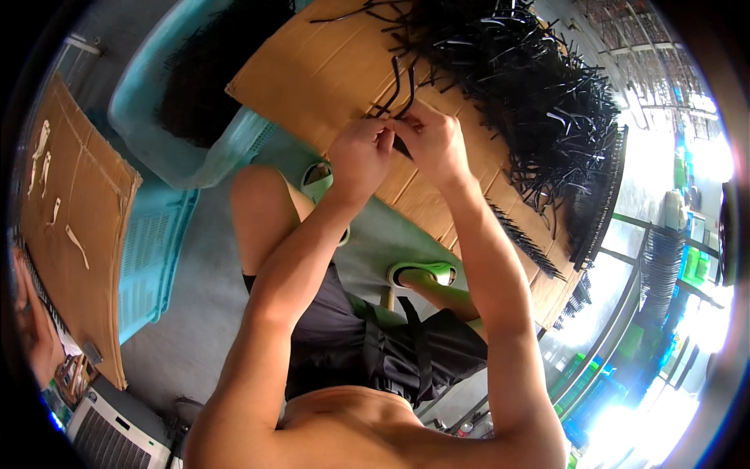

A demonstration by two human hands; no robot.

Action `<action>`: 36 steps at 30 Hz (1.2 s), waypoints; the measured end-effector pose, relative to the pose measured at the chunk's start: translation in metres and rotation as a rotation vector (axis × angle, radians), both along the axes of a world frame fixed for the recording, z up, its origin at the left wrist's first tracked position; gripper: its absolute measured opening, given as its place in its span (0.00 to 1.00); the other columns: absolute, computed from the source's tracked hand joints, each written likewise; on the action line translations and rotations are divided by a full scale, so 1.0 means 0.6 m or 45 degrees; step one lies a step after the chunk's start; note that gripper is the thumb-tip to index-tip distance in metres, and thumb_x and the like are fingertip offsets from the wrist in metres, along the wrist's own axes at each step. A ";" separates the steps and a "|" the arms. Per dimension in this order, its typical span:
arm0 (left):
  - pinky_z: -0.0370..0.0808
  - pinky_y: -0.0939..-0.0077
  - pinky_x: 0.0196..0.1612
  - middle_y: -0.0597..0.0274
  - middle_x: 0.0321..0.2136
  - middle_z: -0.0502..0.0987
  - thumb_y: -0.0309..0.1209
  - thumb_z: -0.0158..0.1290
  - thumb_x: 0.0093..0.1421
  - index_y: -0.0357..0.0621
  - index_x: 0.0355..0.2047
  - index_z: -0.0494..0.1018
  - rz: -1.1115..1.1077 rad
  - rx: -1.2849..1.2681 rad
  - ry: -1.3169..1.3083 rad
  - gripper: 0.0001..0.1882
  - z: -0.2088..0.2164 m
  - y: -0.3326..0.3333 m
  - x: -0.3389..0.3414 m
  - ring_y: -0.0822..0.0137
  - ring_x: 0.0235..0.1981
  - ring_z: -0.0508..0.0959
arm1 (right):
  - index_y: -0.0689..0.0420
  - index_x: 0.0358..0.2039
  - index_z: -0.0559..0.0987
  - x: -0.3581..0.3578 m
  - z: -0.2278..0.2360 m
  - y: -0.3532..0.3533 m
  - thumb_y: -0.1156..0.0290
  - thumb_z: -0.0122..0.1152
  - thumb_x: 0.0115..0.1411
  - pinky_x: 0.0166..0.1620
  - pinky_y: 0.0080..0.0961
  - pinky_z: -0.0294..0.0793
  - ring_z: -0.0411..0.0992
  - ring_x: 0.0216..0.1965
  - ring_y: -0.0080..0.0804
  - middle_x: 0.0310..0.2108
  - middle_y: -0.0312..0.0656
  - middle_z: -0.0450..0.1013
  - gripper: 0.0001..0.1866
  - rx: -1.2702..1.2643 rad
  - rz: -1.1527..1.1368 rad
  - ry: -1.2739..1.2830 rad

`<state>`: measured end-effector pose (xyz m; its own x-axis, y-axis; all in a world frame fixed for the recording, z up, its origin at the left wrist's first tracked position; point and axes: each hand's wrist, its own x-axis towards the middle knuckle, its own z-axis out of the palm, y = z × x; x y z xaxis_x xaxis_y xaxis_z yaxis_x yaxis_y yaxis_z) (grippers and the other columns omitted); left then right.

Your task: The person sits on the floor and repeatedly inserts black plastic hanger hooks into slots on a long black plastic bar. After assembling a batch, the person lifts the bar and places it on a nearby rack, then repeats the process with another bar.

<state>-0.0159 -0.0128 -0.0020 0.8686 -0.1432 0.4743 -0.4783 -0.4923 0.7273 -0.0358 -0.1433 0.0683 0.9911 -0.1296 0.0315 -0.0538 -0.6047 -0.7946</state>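
Observation:
My two hands meet over the cardboard-covered table [312, 70]. Between them are thin black strips [408, 86] with bent ends, shaped like eyeglass arms, pointing away from me. My left hand [361, 155] has its fingers pinched at the near ends of the strips. Pressed close beside it, my right hand [434, 141] also pinches them, and its fingers hide part of what is held. Just beyond and to the right lies a large tangled heap [539, 102] of similar black strips.
A row of black strips [523, 238] lies right of my right forearm. At the left, a blue-lined basket [144, 109] holds a dark mass. White curved pieces [76, 246] rest on a cardboard sheet [101, 195] over a blue crate [152, 258]. Someone's hand [35, 328] shows at the far left.

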 end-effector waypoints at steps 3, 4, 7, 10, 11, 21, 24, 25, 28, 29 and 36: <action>0.74 0.64 0.26 0.55 0.22 0.78 0.31 0.63 0.53 0.42 0.29 0.78 -0.028 0.001 0.153 0.08 0.013 0.017 -0.011 0.56 0.24 0.79 | 0.65 0.43 0.79 0.022 0.026 -0.048 0.74 0.63 0.57 0.39 0.24 0.76 0.76 0.35 0.24 0.32 0.41 0.79 0.14 0.698 0.048 0.290; 0.75 0.66 0.26 0.55 0.23 0.79 0.31 0.64 0.54 0.41 0.31 0.79 -0.052 0.011 0.183 0.09 0.018 0.012 -0.013 0.57 0.25 0.80 | 0.63 0.50 0.77 0.029 0.009 -0.083 0.75 0.62 0.57 0.42 0.29 0.76 0.79 0.37 0.32 0.34 0.46 0.80 0.19 0.410 0.064 0.195; 0.75 0.67 0.25 0.57 0.22 0.79 0.31 0.64 0.53 0.41 0.30 0.79 -0.086 -0.069 -0.025 0.08 0.024 -0.014 -0.021 0.59 0.23 0.80 | 0.58 0.52 0.76 0.034 -0.024 -0.125 0.76 0.59 0.56 0.44 0.37 0.76 0.78 0.42 0.48 0.38 0.54 0.79 0.21 -0.367 0.100 0.242; 0.75 0.68 0.25 0.58 0.22 0.79 0.31 0.64 0.53 0.42 0.28 0.78 -0.085 0.035 0.006 0.07 0.015 -0.020 -0.023 0.60 0.23 0.80 | 0.59 0.49 0.77 0.032 -0.032 -0.129 0.74 0.59 0.57 0.42 0.36 0.75 0.77 0.40 0.46 0.36 0.52 0.78 0.18 -0.514 0.148 0.352; 0.75 0.68 0.24 0.58 0.22 0.79 0.30 0.64 0.53 0.42 0.28 0.78 -0.086 0.038 -0.021 0.07 0.012 -0.022 -0.022 0.60 0.23 0.79 | 0.62 0.47 0.77 0.030 -0.032 -0.129 0.74 0.61 0.58 0.40 0.32 0.76 0.77 0.36 0.39 0.34 0.49 0.78 0.16 -0.594 0.141 0.352; 0.74 0.65 0.25 0.56 0.20 0.78 0.25 0.62 0.50 0.42 0.24 0.77 -0.111 0.085 -0.203 0.04 0.021 -0.019 -0.015 0.56 0.22 0.78 | 0.67 0.38 0.76 -0.040 -0.017 -0.047 0.72 0.58 0.65 0.37 0.20 0.78 0.80 0.34 0.26 0.31 0.44 0.80 0.10 0.576 -0.162 -0.041; 0.74 0.64 0.26 0.59 0.19 0.76 0.27 0.61 0.49 0.44 0.22 0.75 -0.096 0.075 -0.214 0.04 0.016 -0.022 -0.014 0.57 0.22 0.77 | 0.66 0.38 0.77 -0.044 -0.016 -0.043 0.73 0.58 0.64 0.37 0.21 0.78 0.80 0.35 0.26 0.30 0.44 0.80 0.08 0.399 -0.148 -0.087; 0.73 0.64 0.26 0.60 0.18 0.75 0.27 0.61 0.49 0.46 0.22 0.75 -0.091 0.063 -0.222 0.05 0.014 -0.023 -0.013 0.58 0.22 0.76 | 0.66 0.37 0.77 -0.046 -0.017 -0.041 0.73 0.58 0.64 0.37 0.21 0.78 0.80 0.35 0.25 0.30 0.44 0.80 0.08 0.397 -0.151 -0.105; 0.73 0.63 0.26 0.59 0.19 0.76 0.27 0.61 0.49 0.46 0.22 0.75 -0.098 0.033 -0.222 0.05 0.012 -0.023 -0.015 0.57 0.23 0.77 | 0.65 0.36 0.78 -0.048 -0.022 -0.038 0.73 0.59 0.63 0.36 0.23 0.78 0.80 0.33 0.31 0.29 0.46 0.80 0.07 0.420 -0.148 -0.159; 0.74 0.64 0.26 0.58 0.20 0.77 0.26 0.61 0.49 0.44 0.23 0.75 -0.115 0.054 -0.198 0.04 0.012 -0.021 -0.016 0.56 0.23 0.77 | 0.64 0.36 0.78 -0.048 -0.023 -0.037 0.73 0.60 0.62 0.35 0.25 0.77 0.80 0.31 0.33 0.29 0.46 0.79 0.07 0.432 -0.146 -0.177; 0.74 0.66 0.26 0.55 0.25 0.78 0.24 0.63 0.51 0.40 0.28 0.76 -0.114 -0.126 -0.080 0.06 0.001 -0.024 -0.019 0.55 0.23 0.77 | 0.61 0.38 0.79 -0.039 0.023 -0.038 0.73 0.62 0.58 0.34 0.32 0.75 0.76 0.31 0.49 0.30 0.50 0.77 0.08 -0.092 0.152 -0.100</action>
